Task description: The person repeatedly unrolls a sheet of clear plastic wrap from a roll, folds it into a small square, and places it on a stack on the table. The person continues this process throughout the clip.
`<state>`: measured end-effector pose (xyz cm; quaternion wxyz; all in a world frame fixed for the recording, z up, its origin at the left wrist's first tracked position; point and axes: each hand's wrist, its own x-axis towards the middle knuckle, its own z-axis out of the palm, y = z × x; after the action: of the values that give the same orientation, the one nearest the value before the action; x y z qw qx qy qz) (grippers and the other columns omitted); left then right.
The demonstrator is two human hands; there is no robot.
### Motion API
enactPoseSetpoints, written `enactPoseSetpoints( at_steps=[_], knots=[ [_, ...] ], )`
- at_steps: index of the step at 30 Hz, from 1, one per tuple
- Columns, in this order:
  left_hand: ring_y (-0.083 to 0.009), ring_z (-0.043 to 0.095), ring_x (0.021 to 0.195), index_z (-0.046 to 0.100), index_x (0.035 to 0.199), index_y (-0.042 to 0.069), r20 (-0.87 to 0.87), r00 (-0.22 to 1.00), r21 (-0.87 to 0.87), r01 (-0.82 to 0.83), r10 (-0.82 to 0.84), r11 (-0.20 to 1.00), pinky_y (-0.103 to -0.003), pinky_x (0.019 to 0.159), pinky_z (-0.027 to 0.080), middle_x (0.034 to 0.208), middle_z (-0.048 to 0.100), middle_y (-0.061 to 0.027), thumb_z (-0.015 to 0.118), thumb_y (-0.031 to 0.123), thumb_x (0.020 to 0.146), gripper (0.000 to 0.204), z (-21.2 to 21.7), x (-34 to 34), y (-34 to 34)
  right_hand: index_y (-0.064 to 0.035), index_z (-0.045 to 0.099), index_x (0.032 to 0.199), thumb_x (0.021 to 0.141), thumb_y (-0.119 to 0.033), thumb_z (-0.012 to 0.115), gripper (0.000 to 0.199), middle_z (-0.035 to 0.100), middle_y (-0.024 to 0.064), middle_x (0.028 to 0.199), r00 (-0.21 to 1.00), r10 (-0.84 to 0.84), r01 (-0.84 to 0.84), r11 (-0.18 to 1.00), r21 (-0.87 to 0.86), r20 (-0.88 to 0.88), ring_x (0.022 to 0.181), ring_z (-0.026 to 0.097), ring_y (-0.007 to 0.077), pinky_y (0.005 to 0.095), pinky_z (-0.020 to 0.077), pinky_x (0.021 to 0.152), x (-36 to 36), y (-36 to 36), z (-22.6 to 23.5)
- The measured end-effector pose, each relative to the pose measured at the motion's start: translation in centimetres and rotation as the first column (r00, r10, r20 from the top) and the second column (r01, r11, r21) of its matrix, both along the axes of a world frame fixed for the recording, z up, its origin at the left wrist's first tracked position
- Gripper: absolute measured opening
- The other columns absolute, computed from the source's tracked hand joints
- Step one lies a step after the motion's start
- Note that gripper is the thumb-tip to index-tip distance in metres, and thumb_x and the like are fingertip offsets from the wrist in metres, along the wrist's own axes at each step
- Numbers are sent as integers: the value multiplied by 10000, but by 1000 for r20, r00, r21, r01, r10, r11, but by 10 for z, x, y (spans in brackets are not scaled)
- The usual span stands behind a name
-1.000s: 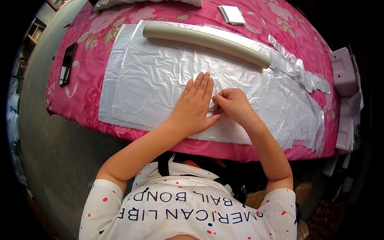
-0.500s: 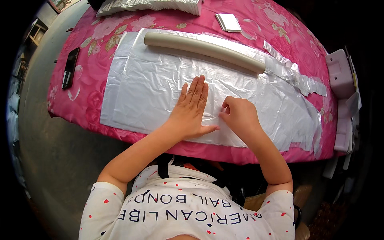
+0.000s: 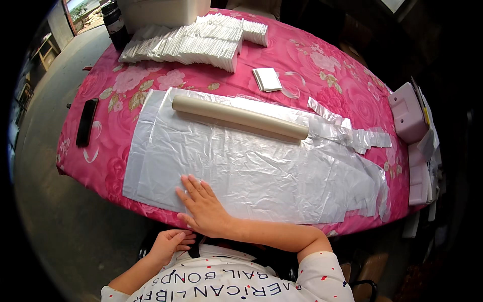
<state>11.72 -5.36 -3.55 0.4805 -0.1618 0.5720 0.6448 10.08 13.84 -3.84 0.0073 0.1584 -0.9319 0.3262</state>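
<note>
My right hand (image 3: 201,207) lies flat, fingers spread, near the left part of the front edge of a silvery-white plastic film (image 3: 241,176). The film is wrinkled and laid in a stack of sheets over the table. Just below the table's front edge is my left hand (image 3: 170,245), its fingers curled together. Whatever it may hold does not show. A long beige tube (image 3: 239,118) rests across the far side of the film, apart from both hands.
A pink flowered cloth (image 3: 108,176) covers the table. A black phone (image 3: 87,122) lies at left. Farther back are a small white stack (image 3: 267,79), rows of thin white pieces (image 3: 186,45), a white bin (image 3: 163,12) and a dark jar (image 3: 114,25). Pale pink containers (image 3: 408,113) stand at right.
My right hand has crossed leftward and now lies flat on the film. My left hand has left the film and dropped below the table edge. The view has tilted farther up the table.
</note>
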Motion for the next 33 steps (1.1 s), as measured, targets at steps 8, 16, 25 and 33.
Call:
enactPoseSetpoints(
  at_steps=[8,16,25,33],
  knots=[
    [-164,644,674,663,912,-39,-486,612,-528,363,-624,767,-252,617,499,789,675,-138,622,67,792,166,47,-32,14,-41,609,910,814,-142,599,139,391,163,1359,916,387,-391,920,21,105,1357,200,331,512,140,1096,-1,22,33],
    [-214,664,752,644,951,49,-876,-447,-321,256,-183,912,-282,629,534,933,673,-101,720,49,685,277,143,-93,66,-45,636,867,800,-106,665,95,617,71,861,968,-249,236,930,-281,-10,908,551,227,315,434,797,-79,167,65],
    [-189,576,634,667,889,-24,-668,-453,439,400,590,804,-292,549,476,831,634,-113,675,101,749,188,184,-58,163,19,627,1006,824,-227,660,308,648,60,846,626,-754,750,511,-419,200,757,598,150,280,457,683,-218,337,-6],
    [-170,606,611,729,868,185,-745,-411,222,590,526,776,-235,514,482,781,672,-85,626,185,844,106,203,-94,120,10,644,1026,782,-321,658,411,630,210,999,726,-634,677,728,113,-267,988,570,353,416,426,876,-174,287,24]
  ],
)
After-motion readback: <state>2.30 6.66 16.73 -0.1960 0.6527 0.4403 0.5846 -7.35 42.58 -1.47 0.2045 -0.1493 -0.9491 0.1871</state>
